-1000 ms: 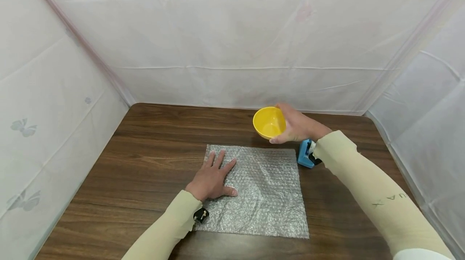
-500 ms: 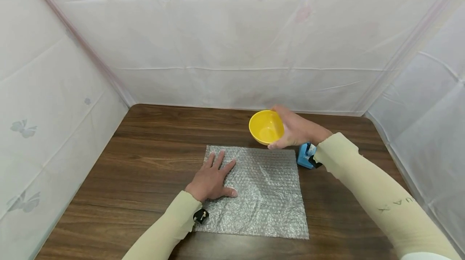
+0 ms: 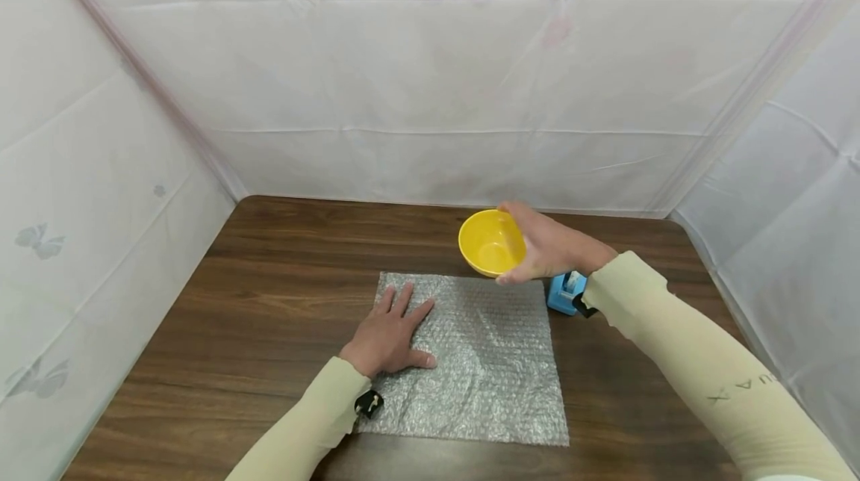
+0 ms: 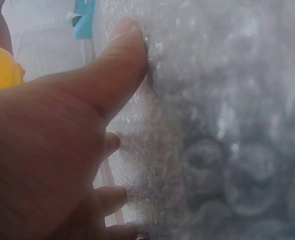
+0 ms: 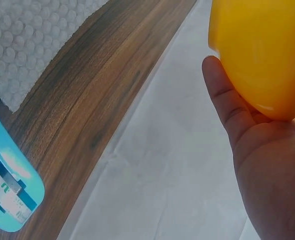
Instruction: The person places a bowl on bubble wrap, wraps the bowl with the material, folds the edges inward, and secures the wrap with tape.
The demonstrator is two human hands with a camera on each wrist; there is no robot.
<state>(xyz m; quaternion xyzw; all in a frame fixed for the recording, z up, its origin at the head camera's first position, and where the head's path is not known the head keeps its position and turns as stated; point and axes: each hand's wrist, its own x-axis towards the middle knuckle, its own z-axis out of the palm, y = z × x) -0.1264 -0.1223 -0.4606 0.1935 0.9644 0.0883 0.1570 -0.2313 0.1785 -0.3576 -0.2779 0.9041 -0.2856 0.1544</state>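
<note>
A yellow bowl [image 3: 489, 246] is held above the back of the table by my right hand [image 3: 543, 246]. Thumb and fingers grip its right side, and its inside faces toward me. In the right wrist view the bowl's smooth outer wall [image 5: 262, 55] shows over the hand [image 5: 267, 165]. My left hand [image 3: 386, 335] lies with spread fingers on the left part of a sheet of bubble wrap [image 3: 484, 369]. The left wrist view shows the thumb and fingertips of that hand [image 4: 52, 115] against the bubble wrap [image 4: 227, 100].
A blue tape dispenser [image 3: 563, 294] with a roll of tape stands at the bubble wrap's right edge, below the right wrist. The dark wooden table [image 3: 269, 279] is bordered at the back and sides by white sheeting [image 3: 376, 92].
My right hand and the yellow bowl have come slightly left and nearer to me, toward the bubble wrap's back edge. The left hand stays in place on the sheet.
</note>
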